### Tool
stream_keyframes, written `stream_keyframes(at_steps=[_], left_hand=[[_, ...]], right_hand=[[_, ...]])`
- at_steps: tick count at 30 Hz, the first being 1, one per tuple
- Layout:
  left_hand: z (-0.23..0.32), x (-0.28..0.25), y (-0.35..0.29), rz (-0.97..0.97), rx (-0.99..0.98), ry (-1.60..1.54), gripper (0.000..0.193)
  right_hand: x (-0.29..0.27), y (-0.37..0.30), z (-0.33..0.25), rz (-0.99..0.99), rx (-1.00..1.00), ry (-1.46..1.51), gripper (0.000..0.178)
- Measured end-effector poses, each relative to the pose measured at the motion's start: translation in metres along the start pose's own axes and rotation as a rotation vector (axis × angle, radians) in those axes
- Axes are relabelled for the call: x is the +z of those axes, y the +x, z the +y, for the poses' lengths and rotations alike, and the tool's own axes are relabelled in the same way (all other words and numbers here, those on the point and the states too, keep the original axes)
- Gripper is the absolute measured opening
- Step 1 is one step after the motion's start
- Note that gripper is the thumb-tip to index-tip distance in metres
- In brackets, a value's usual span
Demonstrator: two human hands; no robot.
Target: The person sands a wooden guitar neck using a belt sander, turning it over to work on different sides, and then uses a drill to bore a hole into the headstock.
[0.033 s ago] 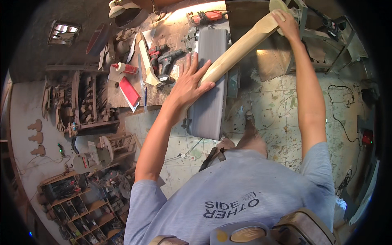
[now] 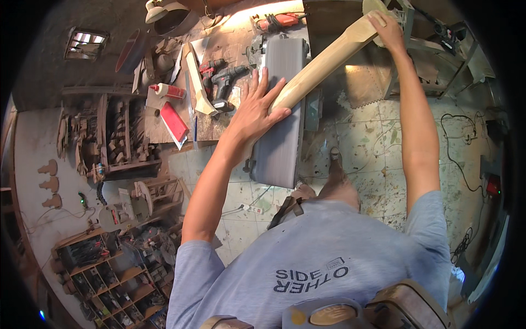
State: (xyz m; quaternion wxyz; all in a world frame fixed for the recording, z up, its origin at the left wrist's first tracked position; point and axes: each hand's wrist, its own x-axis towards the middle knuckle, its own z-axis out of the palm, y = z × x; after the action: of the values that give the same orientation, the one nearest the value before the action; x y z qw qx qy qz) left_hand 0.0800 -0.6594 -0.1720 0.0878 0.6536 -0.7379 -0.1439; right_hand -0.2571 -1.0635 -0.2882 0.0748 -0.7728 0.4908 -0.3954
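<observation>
A pale wooden guitar neck (image 2: pixel 323 63) lies slantwise over the grey belt of a belt sander (image 2: pixel 278 153), its wider end reaching off to the far right. My left hand (image 2: pixel 256 109) rests flat at the near end, fingers spread, with thumb and forefinger on either side of the wood. That end is partly hidden under the hand. At the wider end, my right hand (image 2: pixel 388 34) is closed round the neck, fingers over its top. A second, similar wooden neck (image 2: pixel 198 79) lies on the workbench left of the sander.
On the workbench (image 2: pixel 164 129) are cordless drills (image 2: pixel 227 82), a glue bottle (image 2: pixel 167 91), a red block (image 2: pixel 174 122) and an orange power tool (image 2: pixel 276 22). A metal stand (image 2: pixel 419 49) is at far right. Cables and a power strip (image 2: pixel 252 209) lie on the tiled floor.
Both hands and the guitar neck have shifted very slightly to the right. My hold on it looks the same.
</observation>
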Motion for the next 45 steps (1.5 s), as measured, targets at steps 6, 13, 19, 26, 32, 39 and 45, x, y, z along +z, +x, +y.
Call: stream_keyframes(at_steps=[6,13,19,26,32,39,45], left_hand=[[0.014,0.010,0.031,0.030,0.027,0.011,0.085],[0.016,0.012,0.032,0.036,0.004,0.022,0.083],[0.008,0.003,0.017,0.008,0.009,0.025,0.083],[-0.021,-0.002,-0.033,-0.019,-0.041,-0.038,0.086],[-0.040,-0.008,-0.088,-0.061,-0.093,-0.116,0.086],[-0.055,-0.009,-0.174,-0.081,-0.157,-0.206,0.087],[-0.051,-0.003,-0.244,-0.095,-0.247,-0.454,0.087]], right_hand=[[0.000,0.020,0.031,0.072,0.021,0.018,0.071],[-0.022,0.017,-0.013,-0.012,0.117,0.231,0.056],[-0.013,0.003,-0.015,0.004,0.043,-0.014,0.066],[-0.009,-0.021,-0.101,-0.001,0.011,-0.074,0.059],[0.014,-0.050,-0.149,-0.017,0.003,-0.045,0.054],[0.013,-0.097,-0.237,-0.081,0.031,-0.008,0.051],[0.024,-0.134,-0.294,-0.128,-0.057,0.020,0.049]])
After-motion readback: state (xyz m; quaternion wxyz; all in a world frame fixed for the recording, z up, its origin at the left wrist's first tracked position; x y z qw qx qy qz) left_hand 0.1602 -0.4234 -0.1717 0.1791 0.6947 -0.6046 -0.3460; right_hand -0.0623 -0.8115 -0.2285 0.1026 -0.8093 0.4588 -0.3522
